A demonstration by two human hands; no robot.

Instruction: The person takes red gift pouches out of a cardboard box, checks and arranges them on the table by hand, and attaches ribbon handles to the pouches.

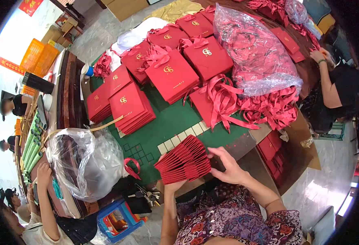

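Observation:
A thick stack of flat red gift bags (183, 162) is held over the table's near edge, its folded edges fanned toward me. My left hand (174, 185) supports the stack from below and the left, its fingers mostly hidden behind it. Beside the stack's right end is my right hand (228, 167), thumb and fingers spread apart; whether the fingertips touch the edges I cannot tell. Beyond lie piles of red bags with gold lettering (173, 77). Loose red ribbons (222, 102) drape over a bag behind my right hand.
A clear plastic sack of red ribbons (257, 53) lies at the back right. An empty-looking clear plastic bag (85, 163) bulges at the left. White tiles (179, 139) line the green tabletop (159, 114). An open carton (297, 163) holds more bags. Other people work left and right.

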